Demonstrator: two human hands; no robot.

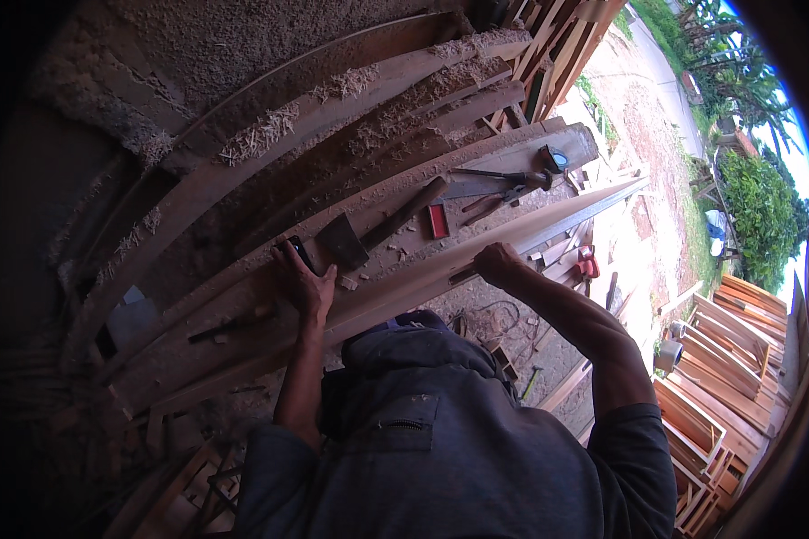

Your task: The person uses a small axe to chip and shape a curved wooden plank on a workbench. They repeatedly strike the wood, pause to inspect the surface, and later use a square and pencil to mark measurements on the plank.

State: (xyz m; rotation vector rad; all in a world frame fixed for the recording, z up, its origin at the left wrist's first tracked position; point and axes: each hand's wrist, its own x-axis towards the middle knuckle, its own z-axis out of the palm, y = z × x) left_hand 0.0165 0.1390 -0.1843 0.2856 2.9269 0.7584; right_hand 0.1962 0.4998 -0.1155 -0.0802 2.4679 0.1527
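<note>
Board (413, 283): on edge, near side of desk (499, 162)
Slot (463, 277): visible in board; work left, cannot tell
Right hand (497, 263): curled at slot, contents hidden
Left hand (307, 286): spread, fingers at dark object (303, 255)

A woodworking shop, this, with one side open to daylight. Pale shavings (261, 136) lie heaped along the heavy timbers (400, 74) over there. A block-headed mallet (343, 241) and other hand tools (485, 208) sit on the dusty worktop (562, 144), alongside a long board (530, 217). Wooden frames (733, 355) are stacked off to the right, trees (755, 198) beyond.
</note>
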